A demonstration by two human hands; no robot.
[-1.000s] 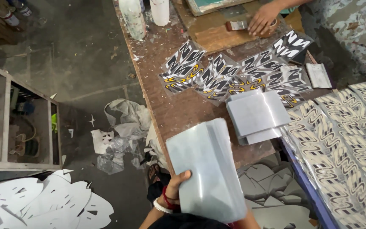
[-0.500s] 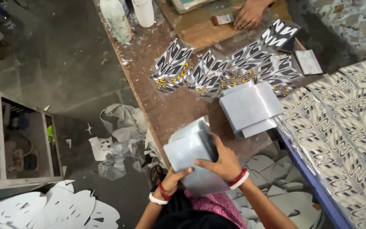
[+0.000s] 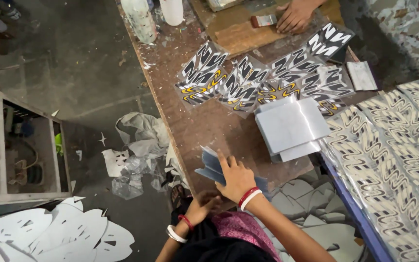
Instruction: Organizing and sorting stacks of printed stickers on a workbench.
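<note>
My right hand (image 3: pixel 236 179) lies flat on a fanned stack of grey sheets (image 3: pixel 209 167) at the near edge of the brown wooden table (image 3: pixel 200 131). My left hand (image 3: pixel 202 204) is just below the table edge, under the same stack, fingers curled; its grip is hidden. Both wrists wear red and white bangles. A second pile of grey sheets (image 3: pixel 292 127) lies to the right on the table. Beyond it, several black, white and yellow patterned cut-outs (image 3: pixel 263 80) are spread in overlapping rows.
Another person's hand (image 3: pixel 294 17) rests by a brush (image 3: pixel 264 20) on a board at the far end. Two white bottles (image 3: pixel 139 19) stand at the back left. Patterned sheets (image 3: pixel 398 160) cover the right. Paper scraps and white offcuts (image 3: pixel 49 237) litter the floor beside a metal rack (image 3: pixel 20 150).
The grey stack, held up a second ago, has come down onto the table edge. My right hand now presses on top of it and the sheets are fanned out.
</note>
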